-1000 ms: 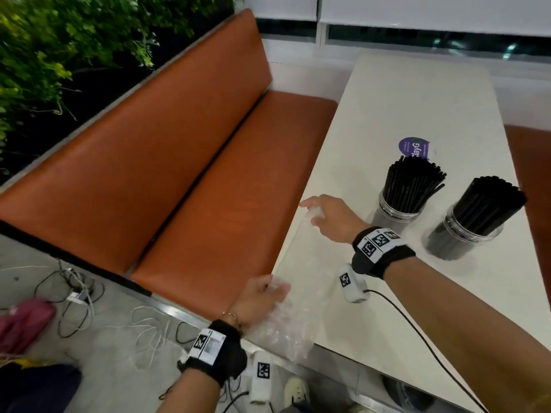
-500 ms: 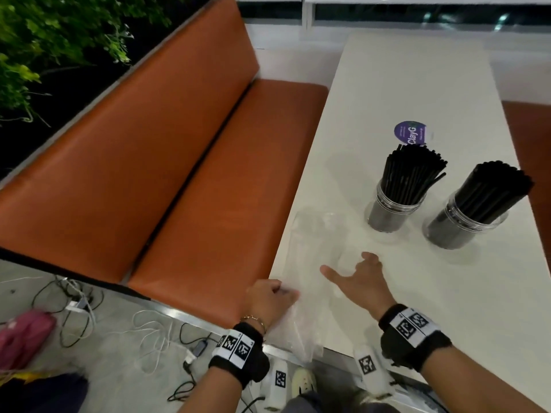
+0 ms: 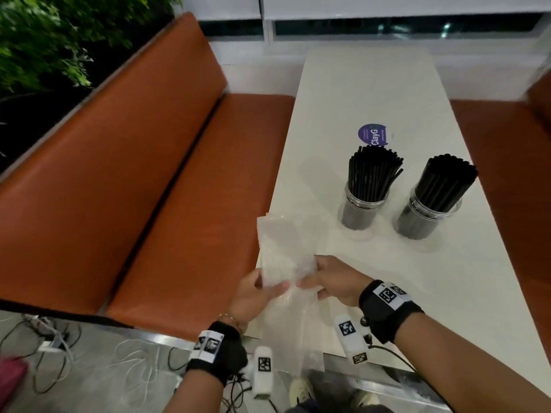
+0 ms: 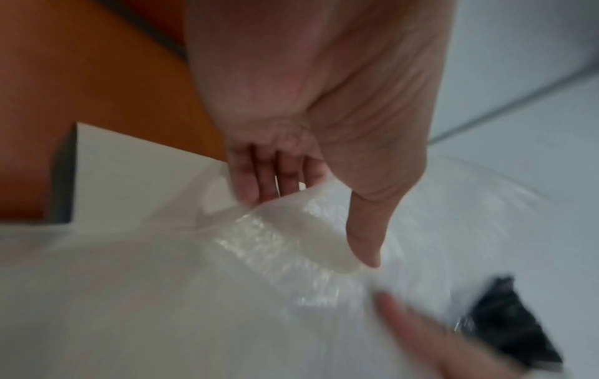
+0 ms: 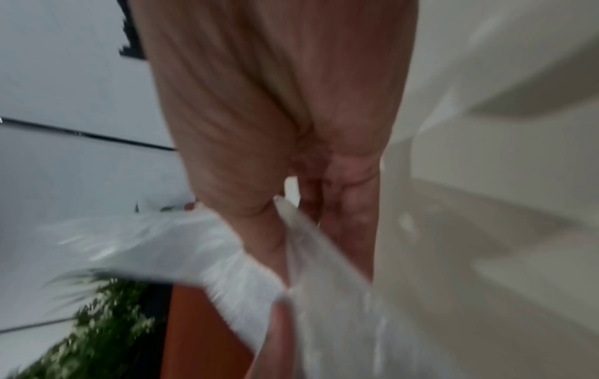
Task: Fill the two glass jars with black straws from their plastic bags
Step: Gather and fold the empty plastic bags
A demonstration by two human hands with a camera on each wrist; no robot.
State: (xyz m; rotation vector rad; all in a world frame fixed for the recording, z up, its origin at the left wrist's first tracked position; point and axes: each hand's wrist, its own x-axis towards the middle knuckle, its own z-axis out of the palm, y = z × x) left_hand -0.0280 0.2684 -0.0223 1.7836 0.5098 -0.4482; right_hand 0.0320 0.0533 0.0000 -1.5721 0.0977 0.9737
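Running along the left of the head view, an orange padded bench [image 3: 119, 174] with a tall backrest fills most of the room's near side, with green foliage [image 3: 44, 34] behind its top edge and a white wall with a dark window strip [image 3: 387, 25] at the far end. A second orange seat [image 3: 507, 162] shows to the right of the table. Between the seats stands the long white table [image 3: 372, 84], its top plain and glossy. Below the near end is a grey floor [image 3: 89, 368] strewn with white and dark cables [image 3: 53, 347].

On the table, well beyond the hands, two glass jars stand side by side, apart: the left jar [image 3: 362, 210] and the right jar [image 3: 426, 217], each packed with upright black straws [image 3: 372, 174]. A round purple sticker [image 3: 372, 136] lies just behind the left jar.

At the table's near left corner, clear empty plastic bags [image 3: 283, 251] are held up over the edge. The left hand [image 3: 256, 293] pinches the plastic between thumb and fingers; the left wrist view shows the thumb pressed on the film. The right hand [image 3: 334, 281] grips the same plastic from the other side, fingers curled into it.
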